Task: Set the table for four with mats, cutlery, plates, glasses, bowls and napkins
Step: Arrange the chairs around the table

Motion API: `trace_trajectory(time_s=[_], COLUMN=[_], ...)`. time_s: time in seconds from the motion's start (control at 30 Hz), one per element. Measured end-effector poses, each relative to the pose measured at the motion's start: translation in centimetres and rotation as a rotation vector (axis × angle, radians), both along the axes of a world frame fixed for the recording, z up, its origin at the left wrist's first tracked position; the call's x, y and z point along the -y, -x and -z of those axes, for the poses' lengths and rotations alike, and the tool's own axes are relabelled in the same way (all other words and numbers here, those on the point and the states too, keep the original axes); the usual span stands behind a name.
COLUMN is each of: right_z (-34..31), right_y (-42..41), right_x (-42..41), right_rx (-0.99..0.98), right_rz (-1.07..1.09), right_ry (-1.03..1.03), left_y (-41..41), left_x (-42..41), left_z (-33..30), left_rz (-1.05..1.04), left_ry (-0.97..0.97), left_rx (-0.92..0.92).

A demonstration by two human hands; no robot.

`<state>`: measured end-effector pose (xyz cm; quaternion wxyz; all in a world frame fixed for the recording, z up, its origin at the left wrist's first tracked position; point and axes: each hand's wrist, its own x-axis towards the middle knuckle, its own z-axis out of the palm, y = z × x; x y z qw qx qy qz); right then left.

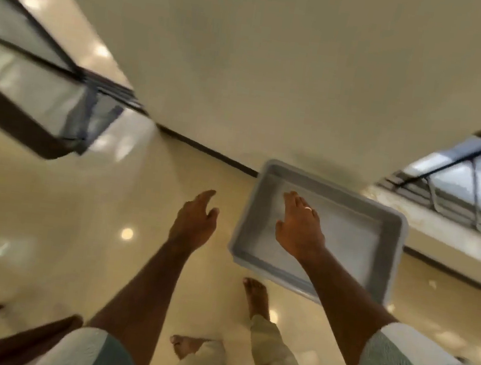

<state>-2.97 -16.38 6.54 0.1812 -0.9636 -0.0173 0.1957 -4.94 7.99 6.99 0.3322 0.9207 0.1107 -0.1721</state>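
Blurry frame. Grey tub [379,226] on the floor [47,219] right of centre, against the wall [248,62]. Right hand [300,229] over the tub, fingers straight and loose, ring on one, holding nothing; contact unclear. Left hand [195,222] at centre, just left of the tub, fingers relaxed, holding nothing. Bare feet [255,296] lower centre.
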Motion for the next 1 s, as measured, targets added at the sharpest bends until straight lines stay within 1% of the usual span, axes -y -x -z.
trace_trajectory(time_s=[0.1, 0.2, 0.33, 0.43, 0.6, 0.77, 0.87, 1.0], right_z=[-4.1, -7.2, -9.7, -11.5, -13.8, -15.4, -15.8, -15.2], right_y=[-0.4, 1.0, 5.5, 10.8, 19.3, 26.5, 29.3, 31.5], right_x=[-10.2, -19.9, -32.2, -40.9, -51.5, -60.1, -64.4, -71.0], right_rx=[0.054, 0.092, 0.132, 0.144, 0.128, 0.140, 0.142, 0.180], right_rz=[-0.276, -0.501, -0.839, -1.061, -1.326, -1.501, -1.605, -1.755], right_ry=[-0.027, -0.056, -0.057, -0.083, -0.103, -0.130, -0.155, -0.125], left_y=[4.1, 9.4, 19.1, 27.5, 37.9, 44.6, 46.6, 47.3], left_x=[-6.7, -13.5, -22.3, -28.0, -33.7, -38.1, -40.4, -44.1], left_z=[-4.2, -6.8, -10.0, -11.8, -13.6, -14.2, -13.6, -12.4], left_rz=[-0.177, -0.360, -0.650, -0.876, -1.120, -1.258, -1.340, -1.478], left_ry=[-0.036, -0.038, -0.109, -0.174, -0.188, -0.207, -0.184, -0.163], left_rx=[0.041, 0.101, 0.133, 0.146, 0.110, 0.085, 0.081, 0.056])
